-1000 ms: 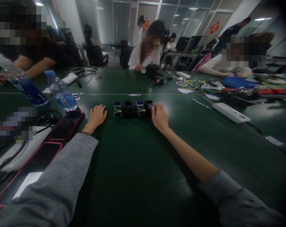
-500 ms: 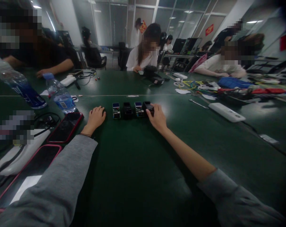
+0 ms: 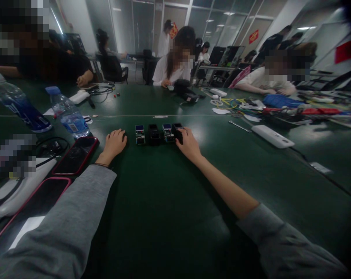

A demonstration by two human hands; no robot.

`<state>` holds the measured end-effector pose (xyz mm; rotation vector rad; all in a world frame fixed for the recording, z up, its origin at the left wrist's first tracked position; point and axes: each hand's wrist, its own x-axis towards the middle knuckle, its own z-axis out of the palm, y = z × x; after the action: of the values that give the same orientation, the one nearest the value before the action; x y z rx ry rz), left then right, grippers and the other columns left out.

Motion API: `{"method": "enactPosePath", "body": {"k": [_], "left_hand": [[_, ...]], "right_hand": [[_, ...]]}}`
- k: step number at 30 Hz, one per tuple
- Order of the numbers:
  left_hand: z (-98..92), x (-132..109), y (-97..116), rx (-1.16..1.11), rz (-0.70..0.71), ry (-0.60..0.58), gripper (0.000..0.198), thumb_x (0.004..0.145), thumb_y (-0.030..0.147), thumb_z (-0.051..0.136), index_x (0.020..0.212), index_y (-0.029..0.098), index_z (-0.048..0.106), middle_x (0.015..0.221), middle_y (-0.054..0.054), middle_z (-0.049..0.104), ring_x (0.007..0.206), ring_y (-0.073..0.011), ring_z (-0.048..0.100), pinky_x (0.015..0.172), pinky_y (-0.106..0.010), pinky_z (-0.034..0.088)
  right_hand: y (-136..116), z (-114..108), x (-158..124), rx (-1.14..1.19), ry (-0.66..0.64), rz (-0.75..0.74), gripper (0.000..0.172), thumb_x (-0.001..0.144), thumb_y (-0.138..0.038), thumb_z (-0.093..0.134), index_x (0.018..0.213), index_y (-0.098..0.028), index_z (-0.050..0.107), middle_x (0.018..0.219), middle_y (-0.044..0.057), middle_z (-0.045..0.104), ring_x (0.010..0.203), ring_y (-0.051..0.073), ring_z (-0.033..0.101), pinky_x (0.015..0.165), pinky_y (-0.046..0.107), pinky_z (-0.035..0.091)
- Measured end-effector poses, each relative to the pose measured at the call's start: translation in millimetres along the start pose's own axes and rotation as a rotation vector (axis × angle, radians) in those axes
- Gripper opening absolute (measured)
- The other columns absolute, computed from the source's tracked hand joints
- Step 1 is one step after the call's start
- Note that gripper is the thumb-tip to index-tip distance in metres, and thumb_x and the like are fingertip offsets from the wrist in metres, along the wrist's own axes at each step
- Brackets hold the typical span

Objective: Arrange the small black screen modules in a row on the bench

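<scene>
On the dark green table, several small devices stand in a row in front of me. From the left they are a bare circuit board with a small screen, a black boxy device, a second circuit board with a screen and a second black device. My right hand grips this last device at the right end, thumb on its near side and fingers around its right, partly hiding it. My left hand rests on the table left of the row, fingers stretched out, touching no device.
To the left lie two phones, one a red-edged phone, with a water bottle and a blue-labelled bottle behind. A wrench, a white power strip and tangled cables lie to the right. Several people sit across the table.
The view has shifted slightly, and both hands stay in nearly the same places by the row. At the far left, a co-worker's arm has moved.
</scene>
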<state>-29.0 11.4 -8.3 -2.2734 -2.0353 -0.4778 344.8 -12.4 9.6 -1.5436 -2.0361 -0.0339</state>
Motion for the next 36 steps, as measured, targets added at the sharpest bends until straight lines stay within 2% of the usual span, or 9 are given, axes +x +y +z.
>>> {"method": "enactPosePath", "body": {"k": [5, 8, 13, 19, 22, 24, 29, 32, 36], "left_hand": [[-0.4, -1, -1, -0.008, 0.006, 0.008, 0.047, 0.107, 0.036, 0.037, 0.146, 0.019, 0.056, 0.159, -0.016, 0.052, 0.149, -0.0311, 0.046, 0.123, -0.057, 0.036], [-1.8, -1, 0, 0.000, 0.008, 0.009, 0.046, 0.107, 0.035, 0.038, 0.146, 0.018, 0.056, 0.159, -0.016, 0.053, 0.149, -0.0315, 0.046, 0.123, -0.056, 0.037], [-3.1, -1, 3, 0.025, 0.000, 0.003, 0.047, 0.107, 0.035, 0.038, 0.146, 0.017, 0.057, 0.158, -0.016, 0.053, 0.148, -0.0319, 0.047, 0.122, -0.056, 0.038], [-1.7, -1, 2, 0.030, -0.002, 0.005, 0.047, 0.107, 0.035, 0.038, 0.146, 0.016, 0.056, 0.159, -0.016, 0.052, 0.147, -0.0316, 0.047, 0.122, -0.055, 0.037], [-1.0, 0, 1, 0.024, -0.002, 0.003, 0.047, 0.107, 0.035, 0.037, 0.146, 0.016, 0.056, 0.159, -0.016, 0.052, 0.148, -0.0315, 0.047, 0.122, -0.056, 0.036], [-0.8, 0, 1, 0.020, -0.001, 0.000, 0.047, 0.107, 0.034, 0.037, 0.146, 0.016, 0.056, 0.159, -0.017, 0.052, 0.148, -0.0320, 0.047, 0.123, -0.057, 0.036], [-0.3, -1, 0, 0.017, 0.007, 0.008, 0.048, 0.107, 0.034, 0.038, 0.146, 0.014, 0.056, 0.159, -0.017, 0.052, 0.148, -0.0325, 0.046, 0.123, -0.057, 0.036], [0.0, -1, 0, 0.015, 0.011, 0.019, 0.047, 0.107, 0.034, 0.039, 0.146, 0.016, 0.057, 0.158, -0.016, 0.053, 0.147, -0.0324, 0.047, 0.122, -0.057, 0.037], [-0.8, -1, 0, 0.009, 0.009, 0.011, 0.048, 0.106, 0.033, 0.038, 0.146, 0.013, 0.056, 0.158, -0.018, 0.053, 0.147, -0.0335, 0.047, 0.122, -0.058, 0.037]], "right_hand": [[6, 4, 3, 0.108, 0.069, 0.030, 0.052, 0.096, -0.036, 0.052, 0.143, -0.014, 0.054, 0.145, 0.022, 0.052, 0.125, 0.038, 0.060, 0.102, 0.058, 0.057], [15, 7, 9, 0.203, 0.146, 0.138, 0.049, 0.099, -0.038, 0.046, 0.139, -0.011, 0.055, 0.133, 0.022, 0.062, 0.122, 0.035, 0.063, 0.108, 0.053, 0.052], [30, 12, 15, 0.329, 0.113, 0.307, 0.050, 0.104, -0.045, 0.038, 0.135, -0.012, 0.059, 0.127, 0.021, 0.068, 0.119, 0.036, 0.065, 0.106, 0.053, 0.051], [32, 15, 12, 0.296, 0.159, 0.142, 0.063, 0.095, -0.057, 0.061, 0.141, -0.013, 0.058, 0.136, 0.022, 0.062, 0.130, 0.040, 0.054, 0.114, 0.062, 0.042], [31, 15, 11, 0.300, 0.174, 0.110, 0.055, 0.097, -0.054, 0.058, 0.133, -0.013, 0.065, 0.131, 0.021, 0.064, 0.127, 0.038, 0.056, 0.113, 0.060, 0.043], [32, 15, 12, 0.363, 0.189, 0.169, 0.053, 0.100, -0.054, 0.051, 0.129, -0.013, 0.067, 0.126, 0.020, 0.068, 0.121, 0.036, 0.061, 0.110, 0.057, 0.046], [41, 17, 17, 0.443, 0.215, 0.364, 0.067, 0.100, -0.071, 0.037, 0.109, -0.014, 0.071, 0.107, 0.019, 0.072, 0.106, 0.036, 0.067, 0.100, 0.054, 0.052], [44, 18, 17, 0.427, 0.205, 0.367, 0.073, 0.099, -0.078, 0.031, 0.097, -0.017, 0.071, 0.094, 0.017, 0.071, 0.102, 0.037, 0.067, 0.100, 0.056, 0.052], [41, 19, 14, 0.376, 0.221, 0.270, 0.068, 0.096, -0.072, 0.049, 0.126, -0.013, 0.065, 0.124, 0.022, 0.068, 0.123, 0.040, 0.059, 0.108, 0.062, 0.047]]}}
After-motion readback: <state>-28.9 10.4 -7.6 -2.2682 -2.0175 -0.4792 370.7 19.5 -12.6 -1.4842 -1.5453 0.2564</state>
